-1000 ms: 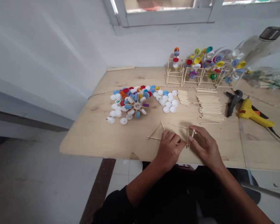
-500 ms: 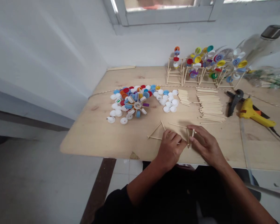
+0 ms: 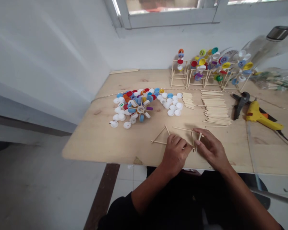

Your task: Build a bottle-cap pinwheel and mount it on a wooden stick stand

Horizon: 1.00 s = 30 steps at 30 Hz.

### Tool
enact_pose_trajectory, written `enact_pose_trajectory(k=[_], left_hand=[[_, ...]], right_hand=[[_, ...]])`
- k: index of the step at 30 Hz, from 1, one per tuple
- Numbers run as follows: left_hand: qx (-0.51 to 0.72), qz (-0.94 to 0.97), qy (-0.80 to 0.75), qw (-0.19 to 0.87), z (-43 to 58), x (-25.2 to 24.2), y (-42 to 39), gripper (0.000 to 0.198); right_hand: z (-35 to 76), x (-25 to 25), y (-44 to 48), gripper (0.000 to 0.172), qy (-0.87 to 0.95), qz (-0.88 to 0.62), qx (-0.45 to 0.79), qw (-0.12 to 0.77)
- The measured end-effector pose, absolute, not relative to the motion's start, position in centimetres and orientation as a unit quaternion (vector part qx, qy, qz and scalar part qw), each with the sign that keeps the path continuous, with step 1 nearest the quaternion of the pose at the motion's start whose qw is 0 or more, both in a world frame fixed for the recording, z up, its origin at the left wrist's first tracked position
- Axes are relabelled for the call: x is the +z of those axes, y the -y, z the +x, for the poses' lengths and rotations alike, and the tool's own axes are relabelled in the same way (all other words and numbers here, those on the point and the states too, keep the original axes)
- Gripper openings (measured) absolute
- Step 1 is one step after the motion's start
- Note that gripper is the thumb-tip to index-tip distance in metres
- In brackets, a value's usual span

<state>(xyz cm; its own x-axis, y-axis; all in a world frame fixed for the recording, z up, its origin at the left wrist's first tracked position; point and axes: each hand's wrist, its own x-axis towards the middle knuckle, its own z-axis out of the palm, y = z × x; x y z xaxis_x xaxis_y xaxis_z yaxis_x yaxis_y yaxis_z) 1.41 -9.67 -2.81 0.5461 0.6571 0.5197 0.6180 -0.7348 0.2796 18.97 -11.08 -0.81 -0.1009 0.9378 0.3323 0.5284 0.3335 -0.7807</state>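
Observation:
Between my hands, close to the table's near edge, is a small frame of wooden sticks (image 3: 192,139). My left hand (image 3: 177,152) is closed, its fingertips pinching the frame's lower corner. On the other side my right hand (image 3: 211,149) grips the frame's upright stick between thumb and fingers. One long stick (image 3: 181,128) of it points out to the left above my left hand. Left of that hand, a triangle of sticks (image 3: 159,134) lies flat on the table, its right corner partly hidden behind my fingers.
Loose bottle caps (image 3: 172,107) lie beyond my hands, beside a wheel of sticks and caps (image 3: 140,109). Sticks in a pile (image 3: 216,108), black pliers (image 3: 240,104) and a yellow glue gun (image 3: 262,115) lie to the right. Cap-wheel models (image 3: 201,68) stand along the wall.
The upright stick at my right hand has tilted slightly to the right. Both hands keep their grip in nearly the same place.

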Motion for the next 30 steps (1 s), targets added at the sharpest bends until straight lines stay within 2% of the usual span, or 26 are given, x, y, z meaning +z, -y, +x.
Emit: enact_pose_trajectory(k=[30], left_hand=[[0.291,0.895,-0.338,0.018,1.48,-2.67,9.90,0.018]], right_hand=[[18.92,-1.61,11.09,0.038,0.697,-0.527,0.252,0.416]])
